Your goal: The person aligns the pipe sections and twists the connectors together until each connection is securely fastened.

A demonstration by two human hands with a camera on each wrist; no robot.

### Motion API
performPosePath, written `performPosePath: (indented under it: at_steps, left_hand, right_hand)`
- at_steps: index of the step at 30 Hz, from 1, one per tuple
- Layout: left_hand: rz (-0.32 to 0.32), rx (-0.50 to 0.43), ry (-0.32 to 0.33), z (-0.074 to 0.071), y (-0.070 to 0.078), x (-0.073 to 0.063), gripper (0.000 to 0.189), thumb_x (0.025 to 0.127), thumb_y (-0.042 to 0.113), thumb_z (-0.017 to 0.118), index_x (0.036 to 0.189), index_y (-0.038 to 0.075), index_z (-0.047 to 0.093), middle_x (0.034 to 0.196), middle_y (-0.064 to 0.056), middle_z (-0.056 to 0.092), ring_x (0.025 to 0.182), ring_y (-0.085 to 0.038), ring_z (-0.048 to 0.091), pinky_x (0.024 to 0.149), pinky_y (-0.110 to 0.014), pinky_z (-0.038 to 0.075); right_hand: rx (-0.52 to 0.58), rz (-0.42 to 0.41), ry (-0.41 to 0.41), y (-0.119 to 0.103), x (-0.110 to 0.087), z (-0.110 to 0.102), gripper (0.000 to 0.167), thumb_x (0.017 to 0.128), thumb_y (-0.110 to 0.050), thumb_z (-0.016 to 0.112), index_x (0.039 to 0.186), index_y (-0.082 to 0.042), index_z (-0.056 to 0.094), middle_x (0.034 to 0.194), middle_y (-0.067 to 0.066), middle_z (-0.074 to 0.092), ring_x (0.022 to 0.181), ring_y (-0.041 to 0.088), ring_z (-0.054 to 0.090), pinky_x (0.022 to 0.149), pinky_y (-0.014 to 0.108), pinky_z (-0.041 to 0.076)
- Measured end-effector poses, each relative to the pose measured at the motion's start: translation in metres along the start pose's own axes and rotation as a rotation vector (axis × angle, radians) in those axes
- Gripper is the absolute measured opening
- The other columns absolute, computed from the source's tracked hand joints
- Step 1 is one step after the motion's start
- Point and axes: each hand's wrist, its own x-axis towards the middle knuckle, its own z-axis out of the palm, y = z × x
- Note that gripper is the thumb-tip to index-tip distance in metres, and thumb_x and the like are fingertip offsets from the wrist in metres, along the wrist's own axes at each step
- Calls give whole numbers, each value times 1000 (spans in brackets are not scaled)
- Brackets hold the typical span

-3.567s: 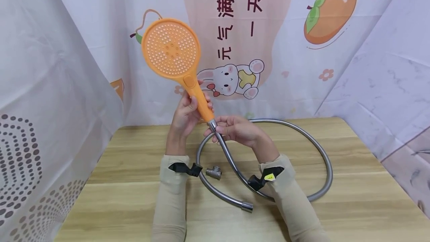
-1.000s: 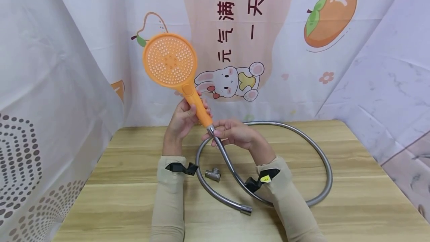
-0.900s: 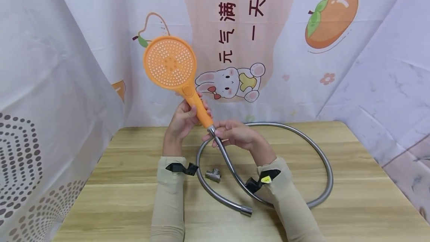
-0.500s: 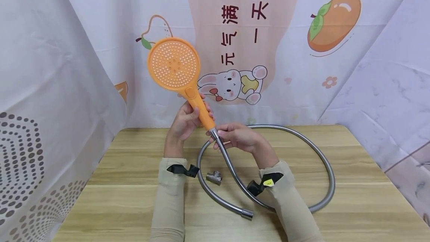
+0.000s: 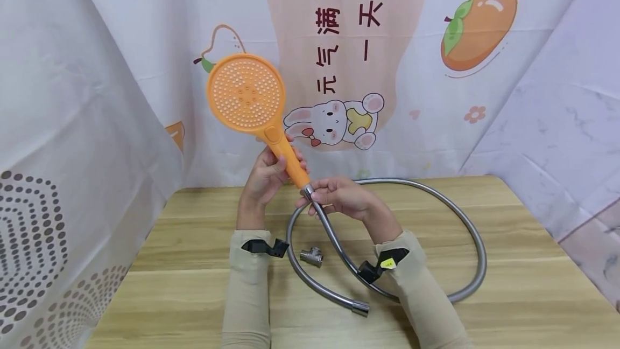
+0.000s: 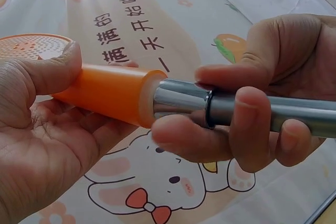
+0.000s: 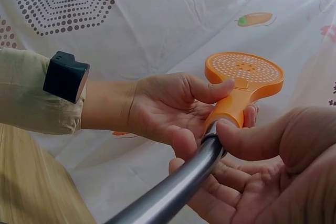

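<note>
Since the hose [image 7: 173,190] is long and limp, its slack lies in a wide loop on the wooden surface [image 5: 194,284], its loose end [image 5: 360,308] resting nearest the person, between the two sleeved forearms. Just beyond that end sits a small metal tee [image 5: 312,256], inside the bend of the loop and touched by neither hand, perhaps set down there to be within reach. Farther on, raised off the surface, the right hand [image 5: 346,198] pinches the metal collar [image 6: 181,98] between thumb and fingers, a grip that looks suited to turning or steadying it against the white-lined mouth of the handle [image 6: 113,90]; how deeply they are joined I can't tell. The left hand [image 5: 265,176] is wrapped round that orange handle, thumb on top, probably to keep it from twisting. Above it, the shower head [image 5: 247,92] tilts up to the left, its nozzles facing the person, in front of the printed cloth [image 5: 411,79] hanging behind everything.
</note>
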Motion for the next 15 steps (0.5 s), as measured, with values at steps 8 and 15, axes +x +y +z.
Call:
performPosePath:
  at_steps: [8, 15]
  left_hand:
    - [14, 18, 14, 1, 0, 0, 42, 97, 18, 64, 134, 10, 47, 105, -8, 65, 94, -21, 70, 91, -36, 59]
    - [9, 28, 5, 1, 0, 2, 39, 98, 17, 63, 133, 10, 48, 105, -8, 65, 95, -21, 71, 91, -36, 59]
  right_hand:
    - [-50, 8, 28, 0, 1, -2, 35, 107, -2, 45, 136, 17, 48, 100, 2, 70, 85, 14, 70, 82, 31, 59]
    - [-54, -10, -6, 1, 0, -4, 38, 109, -5, 40, 137, 18, 47, 97, -1, 74, 85, 13, 71, 82, 31, 59]
